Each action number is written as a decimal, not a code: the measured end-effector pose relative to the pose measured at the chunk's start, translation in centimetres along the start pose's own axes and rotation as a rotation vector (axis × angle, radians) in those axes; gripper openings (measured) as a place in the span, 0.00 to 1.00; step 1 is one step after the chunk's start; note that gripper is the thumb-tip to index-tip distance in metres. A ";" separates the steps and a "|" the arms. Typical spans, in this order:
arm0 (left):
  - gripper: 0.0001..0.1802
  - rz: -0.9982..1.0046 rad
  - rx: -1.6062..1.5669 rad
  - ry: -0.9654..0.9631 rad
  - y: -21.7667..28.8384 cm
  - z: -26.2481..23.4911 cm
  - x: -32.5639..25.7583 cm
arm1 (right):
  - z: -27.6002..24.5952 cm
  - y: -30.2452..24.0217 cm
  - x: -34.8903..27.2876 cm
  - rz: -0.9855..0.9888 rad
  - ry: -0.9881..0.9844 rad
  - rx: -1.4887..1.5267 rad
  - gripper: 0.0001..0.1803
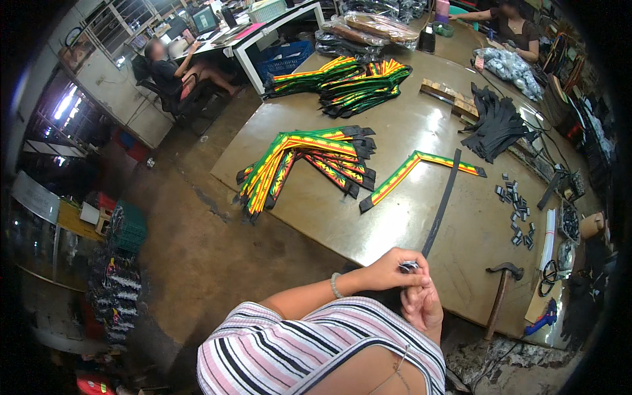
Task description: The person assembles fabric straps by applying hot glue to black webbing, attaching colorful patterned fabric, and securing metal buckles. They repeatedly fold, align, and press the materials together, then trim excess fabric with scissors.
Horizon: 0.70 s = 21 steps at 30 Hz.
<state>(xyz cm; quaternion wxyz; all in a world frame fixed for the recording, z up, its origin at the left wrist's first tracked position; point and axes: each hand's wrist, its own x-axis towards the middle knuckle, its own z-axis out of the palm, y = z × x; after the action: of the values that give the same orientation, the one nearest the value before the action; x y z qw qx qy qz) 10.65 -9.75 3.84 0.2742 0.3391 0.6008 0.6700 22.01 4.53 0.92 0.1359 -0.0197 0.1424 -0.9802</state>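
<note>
"Head view: which way does the black strap [441, 210] lie from the grip?"

"Ahead and slightly right; its long axis runs away over the tabletop [375, 230], the far end crossing the bent patterned band [388, 184]"

"Which hand is nearer?"

"The left hand [388, 270]; the strap's near end reaches its knuckles, but whether it is held there I cannot tell"

"And the grip?"

"Left fingers pinch a small shiny piece [408, 266]; the right hand [422, 309], just below, touches them, its fingers curled, contents hidden. I'd judge that any pull turns on the strap's line"
</note>
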 end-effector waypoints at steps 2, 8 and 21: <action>0.09 0.014 0.035 0.134 0.7 -0.2 -0.2 | 0.9 -0.3 0.2 -0.050 -0.013 -0.173 0.29; 0.11 0.182 0.332 0.252 1.6 -1.7 -0.7 | 2.2 -1.3 0.5 -0.035 0.222 -0.483 0.24; 0.26 0.171 0.470 0.037 1.4 -1.8 -0.7 | 0.5 -1.6 0.7 -0.016 0.280 -0.357 0.09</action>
<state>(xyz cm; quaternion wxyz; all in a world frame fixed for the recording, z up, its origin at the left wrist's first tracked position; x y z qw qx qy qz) 9.75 -11.62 5.02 0.1192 0.4306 0.7143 0.5386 20.96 5.73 1.83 0.1016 0.0915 0.3311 -0.9336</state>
